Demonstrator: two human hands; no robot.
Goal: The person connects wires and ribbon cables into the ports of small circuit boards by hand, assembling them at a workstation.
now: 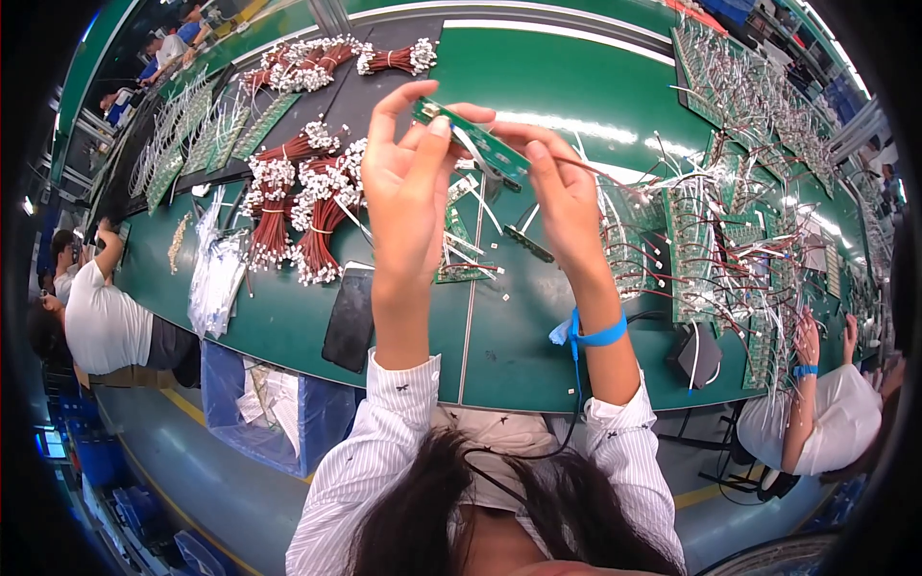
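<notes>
A narrow green circuit board (495, 154) is held up, tilted, above the table, with a white cable hanging from it. My left hand (408, 182) is closed on its left end, the thumb on top. Close to the board's right end, my right hand (567, 206) pinches a dark red cable (605, 173) that trails off to the right. Whether the cable's tip touches the board is hidden by the fingers. Beneath my hands, several more circuit boards (466, 269) with white cables lie on the green table (413, 331).
Bundles of red cables with white connectors (317, 221) lie left, beside a clear plastic bag (216, 269) and a black phone (349, 317). Wired boards (687, 259) crowd the right, near a black box (693, 357). My right wrist wears a blue corded strap (603, 334). Co-workers sit at both sides.
</notes>
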